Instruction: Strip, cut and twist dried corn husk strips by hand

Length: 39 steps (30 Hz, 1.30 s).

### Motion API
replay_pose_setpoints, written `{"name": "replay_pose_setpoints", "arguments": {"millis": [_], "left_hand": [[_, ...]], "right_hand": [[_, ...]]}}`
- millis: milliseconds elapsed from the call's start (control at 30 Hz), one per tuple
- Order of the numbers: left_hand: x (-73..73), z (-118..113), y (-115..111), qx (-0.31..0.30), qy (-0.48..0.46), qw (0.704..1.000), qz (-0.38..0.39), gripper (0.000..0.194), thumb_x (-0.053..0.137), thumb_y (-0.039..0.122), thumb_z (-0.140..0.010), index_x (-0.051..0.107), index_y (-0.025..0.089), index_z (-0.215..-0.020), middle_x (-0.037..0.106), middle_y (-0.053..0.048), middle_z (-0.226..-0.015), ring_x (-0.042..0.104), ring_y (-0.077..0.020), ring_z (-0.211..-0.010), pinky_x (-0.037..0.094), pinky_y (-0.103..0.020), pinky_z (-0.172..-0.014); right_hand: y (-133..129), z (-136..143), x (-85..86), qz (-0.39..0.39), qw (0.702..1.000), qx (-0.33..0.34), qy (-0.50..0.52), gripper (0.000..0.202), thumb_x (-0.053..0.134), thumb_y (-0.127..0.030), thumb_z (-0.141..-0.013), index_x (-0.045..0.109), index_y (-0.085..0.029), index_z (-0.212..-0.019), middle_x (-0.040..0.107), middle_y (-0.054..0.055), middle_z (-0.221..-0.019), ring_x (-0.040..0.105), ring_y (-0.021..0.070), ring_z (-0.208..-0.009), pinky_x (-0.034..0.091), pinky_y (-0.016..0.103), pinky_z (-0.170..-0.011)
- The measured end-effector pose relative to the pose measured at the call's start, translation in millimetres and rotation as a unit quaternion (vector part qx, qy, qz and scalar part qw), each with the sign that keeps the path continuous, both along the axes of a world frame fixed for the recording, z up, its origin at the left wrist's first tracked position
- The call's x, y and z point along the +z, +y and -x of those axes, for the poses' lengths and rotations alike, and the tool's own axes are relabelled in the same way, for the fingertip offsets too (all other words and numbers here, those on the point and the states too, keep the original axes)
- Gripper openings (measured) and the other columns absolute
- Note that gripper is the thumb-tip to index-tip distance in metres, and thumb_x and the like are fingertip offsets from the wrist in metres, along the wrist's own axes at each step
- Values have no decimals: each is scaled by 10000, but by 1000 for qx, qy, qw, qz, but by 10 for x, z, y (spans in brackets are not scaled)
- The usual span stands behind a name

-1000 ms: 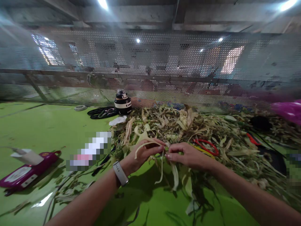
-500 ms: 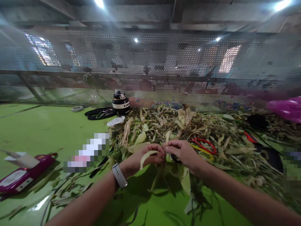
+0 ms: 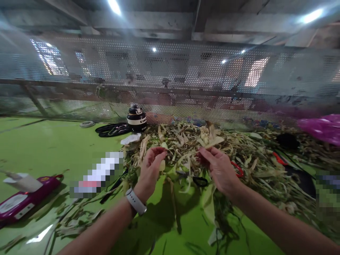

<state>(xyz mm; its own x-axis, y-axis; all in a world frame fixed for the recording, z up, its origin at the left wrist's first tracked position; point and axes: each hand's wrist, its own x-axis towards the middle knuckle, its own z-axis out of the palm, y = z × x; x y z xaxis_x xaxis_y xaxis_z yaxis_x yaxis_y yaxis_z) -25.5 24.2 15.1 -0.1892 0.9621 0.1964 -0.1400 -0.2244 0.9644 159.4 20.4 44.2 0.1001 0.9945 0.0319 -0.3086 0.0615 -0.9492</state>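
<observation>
My left hand (image 3: 151, 170), a white watch band on its wrist, is closed in a pinch above the green table. A pale piece of corn husk (image 3: 162, 165) shows just under its fingertips. To its right, apart from it, my right hand (image 3: 219, 170) has thumb and fingers pressed on a strip of corn husk (image 3: 215, 142), which sticks out above the fingers. A heap of dry corn husks (image 3: 183, 136) lies beyond both hands. Below and between them are a black loop (image 3: 199, 181) and a long husk strip (image 3: 174, 203). A red loop handle (image 3: 238, 169) is partly hidden behind my right hand.
A black-and-white jug (image 3: 136, 118) stands at the back beside a flat black item (image 3: 111, 129) and crumpled white tissue (image 3: 130, 138). A magenta device (image 3: 32, 198) lies left on the green table (image 3: 66, 145). A perforated metal screen (image 3: 172, 63) rises behind; a pink plastic bag (image 3: 321, 128) is right.
My hands were together over husk strips; now they are apart, the left moved left and the right moved slightly right. The curled husk strip over my left hand no longer shows there.
</observation>
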Motion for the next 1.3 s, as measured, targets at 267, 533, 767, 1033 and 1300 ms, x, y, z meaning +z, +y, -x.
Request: {"name": "replay_pose_setpoints", "arguments": {"millis": [267,533,767,1033,1300], "left_hand": [[44,-109,-156,-143,36,989,13,301,539,437,-810,691,177,-825,681,-46,-887,570,-199,-887,421,-284,-829],[-110,-217,-114,-219,-119,960,130,237,684,348,-711,676,162,-859,666,-20,-789,559,-124,-695,428,-215,-665],[-104,-194,-77,-144,-35,987,70,248,700,392,-664,660,152,-715,624,5,-678,508,-122,-651,387,-216,-623],[-120,-186,-134,-169,-72,973,140,289,699,409,-666,618,140,-738,601,10,-689,436,-69,-532,329,-174,-495],[-155,-233,-173,-228,-91,958,149,395,767,354,-601,636,148,-912,640,-16,-790,563,-129,-709,441,-232,-670]], "right_hand": [[-77,65,-95,-26,998,53,-27,230,747,-349,-636,671,-162,-745,690,3,-704,611,124,-656,470,244,-652],[-81,143,-288,10,989,134,-59,258,744,-348,-634,684,-145,-781,676,8,-703,600,112,-629,478,237,-643],[-69,132,-306,-85,968,123,-203,271,658,-406,-721,707,-151,-799,693,35,-751,623,171,-730,492,316,-719],[-291,33,-542,-426,768,72,-472,196,559,-215,-823,673,-196,-982,675,82,-861,602,156,-761,480,268,-674],[-395,-32,-447,-493,686,78,-529,207,444,-189,-870,593,-195,-1013,677,61,-830,570,145,-713,451,255,-643]]}}
